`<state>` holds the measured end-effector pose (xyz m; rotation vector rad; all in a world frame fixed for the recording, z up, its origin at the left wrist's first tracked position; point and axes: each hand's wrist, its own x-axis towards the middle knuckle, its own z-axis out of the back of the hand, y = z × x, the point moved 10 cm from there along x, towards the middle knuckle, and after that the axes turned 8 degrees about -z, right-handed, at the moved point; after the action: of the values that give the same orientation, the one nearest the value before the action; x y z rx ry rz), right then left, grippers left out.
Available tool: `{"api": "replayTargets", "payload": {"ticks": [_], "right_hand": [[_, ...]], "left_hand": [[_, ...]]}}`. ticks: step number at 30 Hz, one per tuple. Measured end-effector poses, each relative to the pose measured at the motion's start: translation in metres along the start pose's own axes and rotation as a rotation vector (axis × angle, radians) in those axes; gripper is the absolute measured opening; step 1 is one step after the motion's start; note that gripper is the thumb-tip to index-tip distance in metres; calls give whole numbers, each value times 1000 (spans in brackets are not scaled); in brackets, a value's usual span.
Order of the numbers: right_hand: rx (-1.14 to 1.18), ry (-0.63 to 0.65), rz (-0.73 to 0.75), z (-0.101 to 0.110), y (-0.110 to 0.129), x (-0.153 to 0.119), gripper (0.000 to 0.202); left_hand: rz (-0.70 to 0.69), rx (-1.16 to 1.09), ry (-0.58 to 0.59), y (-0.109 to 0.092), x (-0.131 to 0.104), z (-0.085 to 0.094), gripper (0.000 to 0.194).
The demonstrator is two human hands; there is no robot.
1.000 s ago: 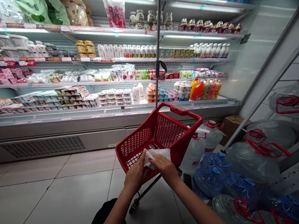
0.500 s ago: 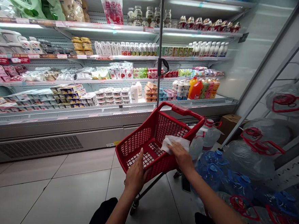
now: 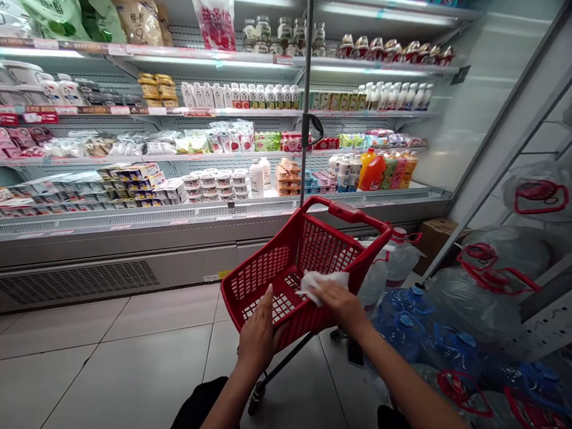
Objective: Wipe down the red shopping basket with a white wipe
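A red plastic shopping cart (image 3: 267, 265) with a mesh basket stands in front of the fridge, its handle pointing away. My left hand (image 3: 258, 330) rests at the near rim of the basket, fingers extended upward and thumb apart, holding nothing loose. A white cloth (image 3: 323, 284) lies under the fingers of my right hand (image 3: 341, 303), which presses it on the basket's right side rim. Part of the cloth hangs over the inside of the basket. The fingertips of my right hand are partly hidden by the cloth.
A long open dairy fridge (image 3: 177, 233) runs behind the cart. Blue-capped bottles (image 3: 405, 324) and large clear bottles with red handles (image 3: 486, 300) crowd the right side. A cardboard box (image 3: 435, 244) sits by the fridge's end. A dark phone-like object (image 3: 355, 353) lies on the tiled floor.
My right hand and the white cloth have moved a little to the left and down along the basket's side. My left hand stays nearly in place at the near rim.
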<state>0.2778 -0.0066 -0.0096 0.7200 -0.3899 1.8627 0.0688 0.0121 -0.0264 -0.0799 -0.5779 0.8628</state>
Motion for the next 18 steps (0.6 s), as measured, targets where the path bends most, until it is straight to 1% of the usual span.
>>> {"api": "replayTargets", "payload": {"ticks": [2,3,4,6,10,14,16,18], "right_hand": [[-36,-51,-104,12,-43,-2,65],[-44,-76,-150,17,-59,-3,65],[-47,-99,-187,20,-71,-5,64],[-38,-115,-227,20,-82,-6,62],[5,-105,-235,11,-85,3,61],[39,-112,-278,0,-84,18,62],[83,-101,-292,-8,-70,20,62],[137,-76,-271,-16,-43,16,63]], "left_hand": [[8,22,-2,-1,0,2,94],[6,37,-2,-2,-1,2,95],[1,51,-3,-3,-1,3,95],[-11,70,-5,-5,-3,2,95],[-10,58,-19,-7,-7,-1,90],[-47,46,-39,-19,-5,-5,85],[-68,55,-36,-26,-2,-9,86],[-81,73,-27,-31,0,-14,89]]}}
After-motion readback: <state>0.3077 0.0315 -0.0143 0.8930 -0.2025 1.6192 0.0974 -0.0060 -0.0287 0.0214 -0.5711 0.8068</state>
